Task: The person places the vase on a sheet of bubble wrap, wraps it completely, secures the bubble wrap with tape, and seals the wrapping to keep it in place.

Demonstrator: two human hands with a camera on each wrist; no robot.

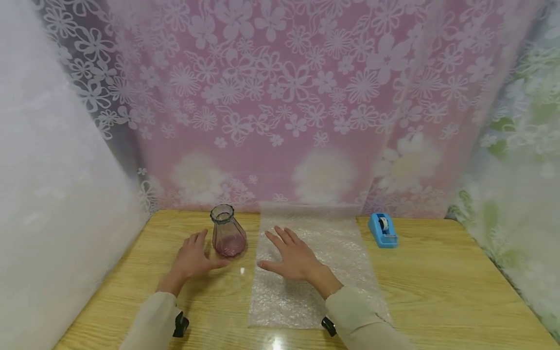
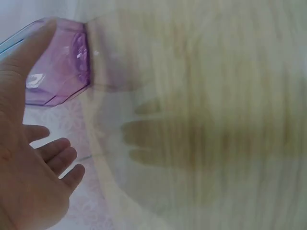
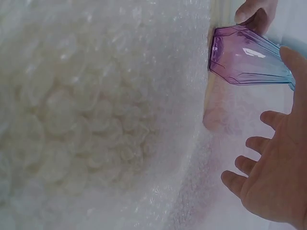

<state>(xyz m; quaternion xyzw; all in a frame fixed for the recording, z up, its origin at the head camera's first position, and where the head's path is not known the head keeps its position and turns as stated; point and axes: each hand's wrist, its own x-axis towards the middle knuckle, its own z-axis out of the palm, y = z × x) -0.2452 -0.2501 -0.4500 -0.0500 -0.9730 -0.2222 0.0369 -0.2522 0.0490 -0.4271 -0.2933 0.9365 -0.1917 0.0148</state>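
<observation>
A faceted glass vase (image 1: 229,238), purple at the base and bluish at its ruffled rim, stands upright on the table. Just left of it, my left hand (image 1: 192,257) is spread with the thumb in front of the vase; whether it touches the glass I cannot tell. In the left wrist view the vase (image 2: 62,67) lies behind that thumb. My right hand (image 1: 290,255) is over a sheet of bubble wrap (image 1: 315,301), fingers apart and holding nothing. The right wrist view has the vase (image 3: 244,55) beyond the right hand (image 3: 273,177), with bubble wrap (image 3: 96,115) close by.
At the back right of the wooden table (image 1: 437,282) stands a blue tape dispenser (image 1: 382,231) with a roll of tape in it. A pink flowered curtain (image 1: 284,97) hangs along the back edge, and pale sheets flank both sides.
</observation>
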